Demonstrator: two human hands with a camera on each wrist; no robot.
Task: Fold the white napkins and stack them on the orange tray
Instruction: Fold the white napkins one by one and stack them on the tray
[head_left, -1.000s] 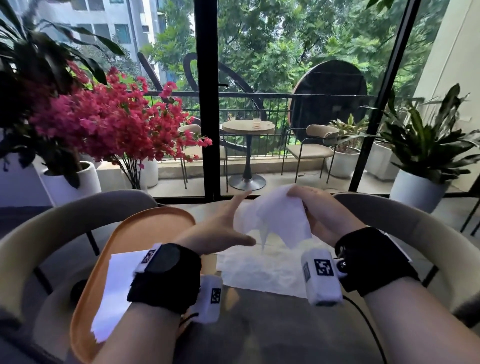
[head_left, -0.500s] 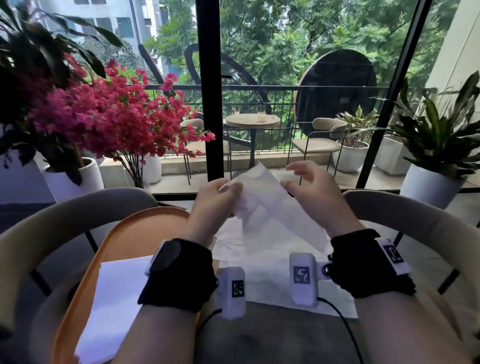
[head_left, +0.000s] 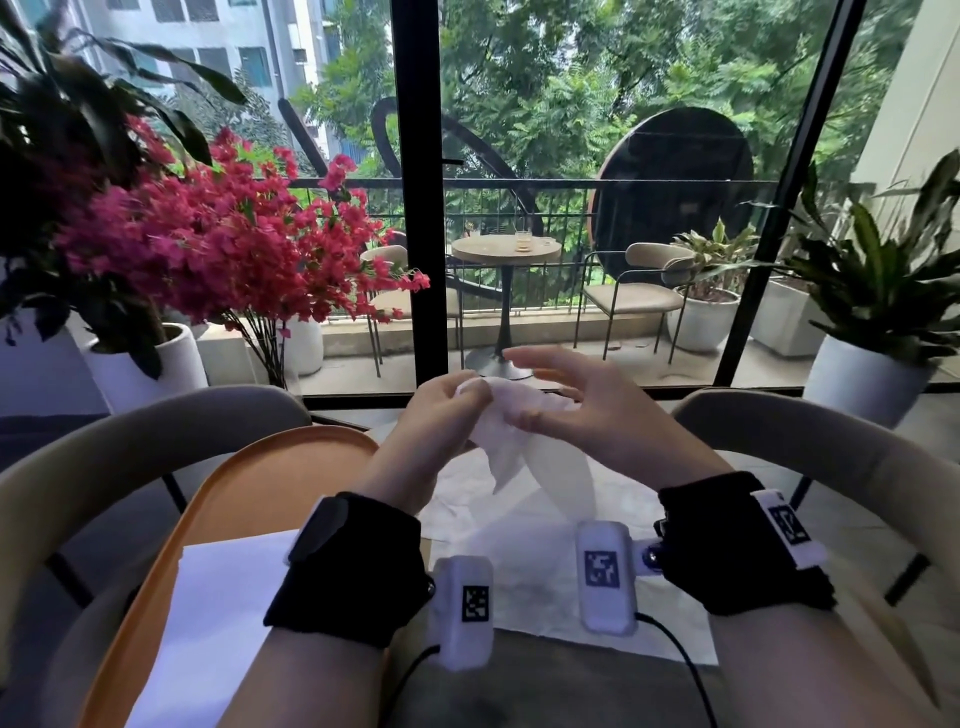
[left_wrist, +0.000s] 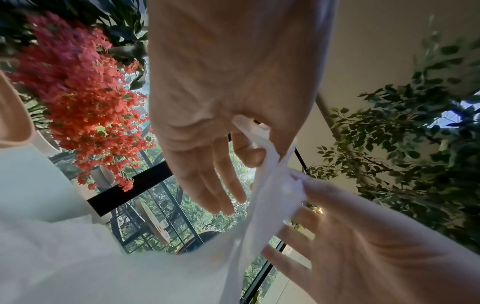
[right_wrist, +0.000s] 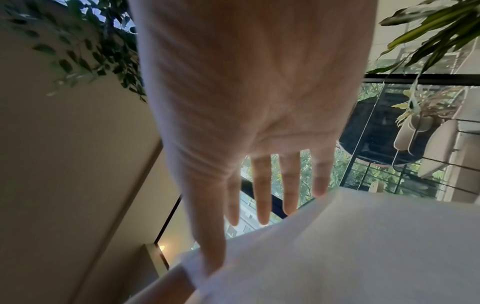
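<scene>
left hand (head_left: 441, 410): I pinch the napkin (head_left: 501, 441) top so it hangs
right hand (head_left: 582, 410): fingers spread, thumb pinching its edge to line it up

Landmark: tray (head_left: 270, 467), on counter (head_left: 545, 680), left of centre. Folded napkin (head_left: 223, 613) lies in tray, near end. Flat napkin (head_left: 519, 519) on counter just right of tray. Above it, right of tray, left hand (head_left: 436, 415) and right hand (head_left: 587, 415) hold a raised napkin (head_left: 498, 441) between them. Chair backs (head_left: 156, 431) behind tray.
</scene>
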